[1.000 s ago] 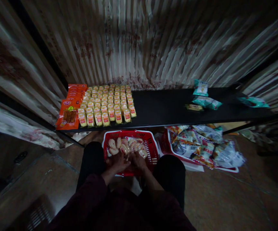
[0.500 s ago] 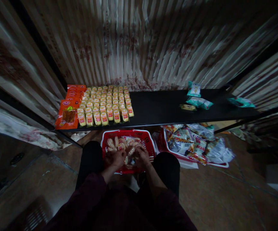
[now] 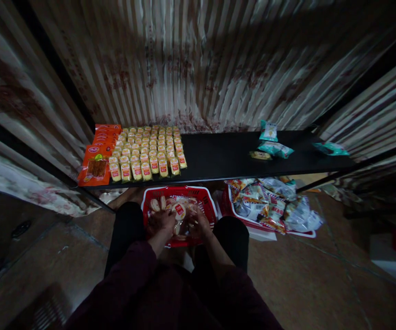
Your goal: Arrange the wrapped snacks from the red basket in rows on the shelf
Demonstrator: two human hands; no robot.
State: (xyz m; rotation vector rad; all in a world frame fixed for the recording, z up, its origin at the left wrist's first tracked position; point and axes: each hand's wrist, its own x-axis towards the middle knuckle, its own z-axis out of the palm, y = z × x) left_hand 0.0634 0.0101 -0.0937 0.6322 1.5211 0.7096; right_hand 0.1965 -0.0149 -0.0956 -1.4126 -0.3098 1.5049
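Between my knees stands a red basket (image 3: 204,201) with a white rim, holding several pale round wrapped snacks (image 3: 154,205). My left hand (image 3: 162,221) is inside it, closed at the edge of a round pack (image 3: 179,211) with a red label. To the right, my right hand (image 3: 199,222) reaches into the same basket with its fingers curled among the packs; dim light hides what they hold, if anything. Above the basket, rows of small yellow wrapped cakes (image 3: 146,153) stand on the left part of a black shelf (image 3: 214,158).
Orange packets (image 3: 96,165) lie at the shelf's left end. Teal packets (image 3: 275,149) and a small yellow pack (image 3: 260,156) lie towards its right. Beside my right knee, a second red basket (image 3: 227,206) holds bagged snacks (image 3: 273,206). A striped curtain (image 3: 191,64) hangs behind.
The round pack with the red label now shows clearly by my left hand. My hands are slightly farther apart. The view has shifted a little, moving the shelf's right-hand packets leftward.
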